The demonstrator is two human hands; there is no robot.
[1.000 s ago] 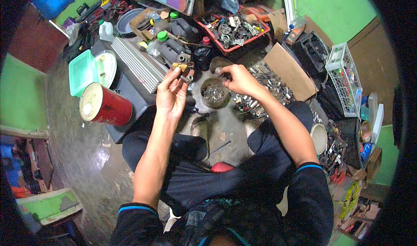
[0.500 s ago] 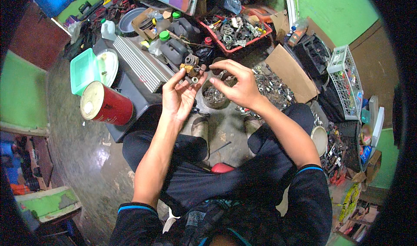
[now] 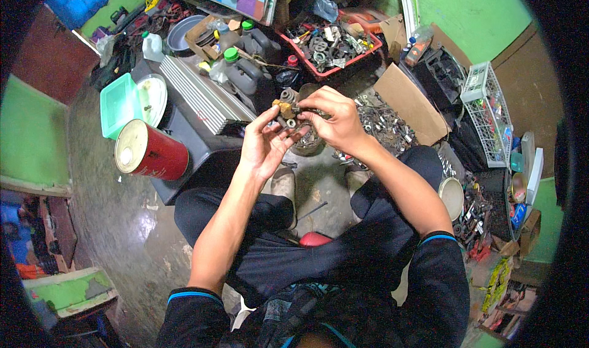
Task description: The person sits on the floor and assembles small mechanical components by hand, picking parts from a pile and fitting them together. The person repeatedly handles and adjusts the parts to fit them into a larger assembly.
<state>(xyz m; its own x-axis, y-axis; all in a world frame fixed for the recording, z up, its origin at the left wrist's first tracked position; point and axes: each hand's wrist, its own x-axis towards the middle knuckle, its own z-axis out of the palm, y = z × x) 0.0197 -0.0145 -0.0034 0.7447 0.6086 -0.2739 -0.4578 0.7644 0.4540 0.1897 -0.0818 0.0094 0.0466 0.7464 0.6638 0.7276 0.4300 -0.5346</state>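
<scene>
At the top centre, the largest of the nearby containers is seen: a red crate (image 3: 353,59) heaped with metal parts (image 3: 327,41), round pieces and rings among them. To the right, a white lattice crate (image 3: 485,90) is set at a slant, with small coloured items glimpsed through its wall. Farther left, a red can (image 3: 162,154) is topped by a round pale lid, so its inside cannot be seen. Just behind it is placed a translucent green tub (image 3: 116,110), whose contents cannot be made out. Below the hands, a round tin (image 3: 309,150) is partly covered by them; small metal pieces are visible inside it. To its right, a spread of small metal hardware (image 3: 386,124) is laid out in front of a cardboard flap (image 3: 411,102).

Above the tin, the left hand (image 3: 267,140) is turned palm up, its fingers partly curled around a yellow-brown metal fitting (image 3: 283,107) — the thumb is pressed to its left side, the other fingers are held below. By the right hand (image 3: 337,119), the fitting is met from the right, thumb and index finger brought nearly together at its edge — whether a small piece is pinched there cannot be told. Just under the fitting, a small metal ring (image 3: 291,123) is held close to the left fingers.
</scene>
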